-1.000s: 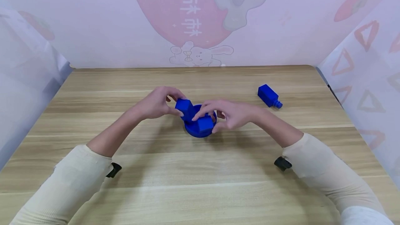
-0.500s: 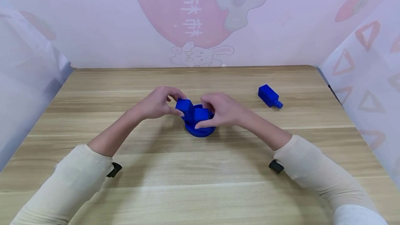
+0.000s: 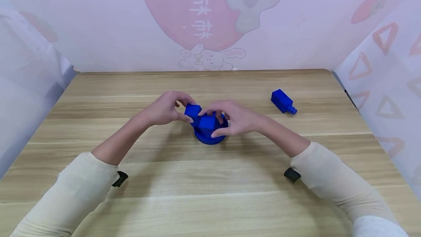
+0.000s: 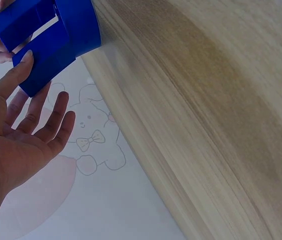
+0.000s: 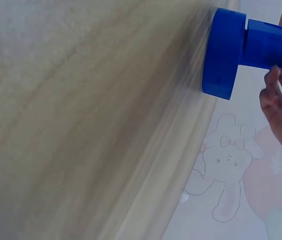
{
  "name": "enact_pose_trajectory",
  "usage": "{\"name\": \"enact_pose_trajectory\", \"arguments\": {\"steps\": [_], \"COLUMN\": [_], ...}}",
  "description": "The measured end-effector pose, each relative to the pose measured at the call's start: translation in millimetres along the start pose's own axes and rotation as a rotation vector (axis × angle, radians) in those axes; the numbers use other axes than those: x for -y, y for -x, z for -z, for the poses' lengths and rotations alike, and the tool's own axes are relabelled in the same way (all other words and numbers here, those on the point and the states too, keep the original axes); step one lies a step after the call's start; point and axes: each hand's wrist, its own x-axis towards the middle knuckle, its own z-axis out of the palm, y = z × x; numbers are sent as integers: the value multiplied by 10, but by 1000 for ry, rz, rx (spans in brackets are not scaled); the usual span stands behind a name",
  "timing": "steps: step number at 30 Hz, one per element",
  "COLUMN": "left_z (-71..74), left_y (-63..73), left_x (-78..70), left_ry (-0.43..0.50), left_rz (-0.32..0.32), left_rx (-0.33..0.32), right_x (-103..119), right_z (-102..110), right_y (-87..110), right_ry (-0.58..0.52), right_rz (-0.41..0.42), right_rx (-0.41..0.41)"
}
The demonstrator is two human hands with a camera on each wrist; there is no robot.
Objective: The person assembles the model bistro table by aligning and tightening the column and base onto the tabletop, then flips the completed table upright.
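Near the table's middle stands a round, shallow blue base [image 3: 210, 140], with two blue square-sided blocks upright on it. My left hand [image 3: 166, 109] pinches the left block [image 3: 193, 112] between thumb and fingers; in the left wrist view that block [image 4: 46, 60] meets the base [image 4: 83, 25]. My right hand [image 3: 236, 118] reaches over the right block [image 3: 208, 123], its thumb at the near side and its fingers at the far side. In the right wrist view the right hand's fingertips touch a block [image 5: 266, 45] beside the base [image 5: 224, 55]. The blocks' lower ends are hidden.
A third blue square-sided piece [image 3: 282, 100] with a narrow, ribbed end lies on its side at the right back of the wooden table [image 3: 184, 185]. A printed wall sheet [image 3: 108, 21] stands behind the table's far edge.
The right block has shifted left, closer to the left block. My right hand moved left with it, closed over it, then spread its fingers somewhat. My left hand has stayed still.
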Motion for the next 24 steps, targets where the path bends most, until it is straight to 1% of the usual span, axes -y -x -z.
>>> {"name": "enact_pose_trajectory", "arguments": {"steps": [3, 5, 7, 9, 11, 14, 18, 24], "left_z": [-2, -5, -7, -6, -4, -4, -5, -8], "left_y": [-7, -11, -14, -15, -13, -10, -8, -5], "left_x": [-1, -1, -3, -7, -11, -11, -1, 13], "left_ry": [-1, 1, 2, 5, 8, 8, -1, -10], "left_rz": [-4, -5, -5, -4, 0, 3, 7, 1], "left_rx": [2, 1, -1, -2, -2, 0, -2, -6], "right_x": [-14, -5, -2, -5, -10, -26, -52, -73], "right_z": [16, 36, 58, 81, 100, 114, 98, 72], "right_y": [14, 18, 18, 21, 23, 27, 17, 15], "right_ry": [-15, -25, -31, -25, 0, 42, 57, 63], "right_rz": [62, 66, 48, 21, -13, -62, -87, -120], "right_rx": [24, 32, 19, -17, -62, -106, -123, -112]}}
